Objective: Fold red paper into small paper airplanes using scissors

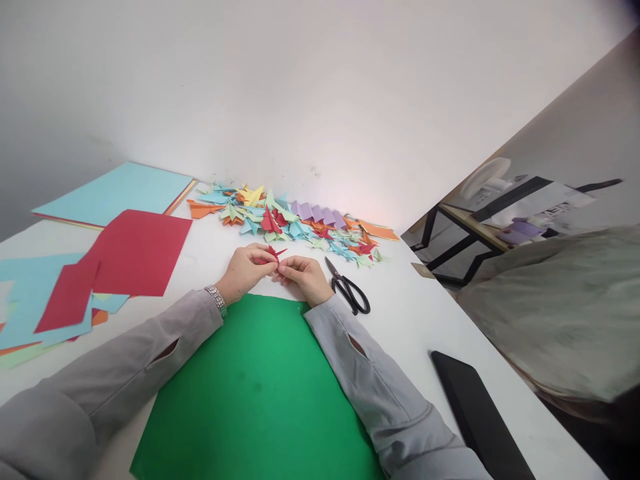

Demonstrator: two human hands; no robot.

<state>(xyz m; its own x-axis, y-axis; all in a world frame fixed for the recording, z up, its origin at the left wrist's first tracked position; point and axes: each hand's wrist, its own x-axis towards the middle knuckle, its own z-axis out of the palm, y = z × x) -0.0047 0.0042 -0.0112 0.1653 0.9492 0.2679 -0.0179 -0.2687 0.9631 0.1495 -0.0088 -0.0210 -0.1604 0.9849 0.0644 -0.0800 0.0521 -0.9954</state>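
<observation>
Paper figure (277,253), red, small and pointed, is held between the fingertips of both hands, just beyond the top edge of a green sheet (260,387). The left hand (246,272) is nearly closed, thumb and fingers pinching the figure's left side. The right hand (306,275) is partly curled, its thumb and index finger pinched together at the figure's lower right. A silver-coloured band (217,300) circles the left wrist. Just to the right of the right hand, black-handled scissors (350,287) lie with their blades pointing away from the person. Beyond both hands, a long heap of folded paper pieces (295,228) in many colours lies near the wall (320,100). Well to the left of the left hand are a large red sheet (145,250), overlapping coloured papers (33,280) and a stack topped with light blue (120,190). Nearer the person, right of the right forearm, a flat black object (475,407) rests on the white table (400,320).
</observation>
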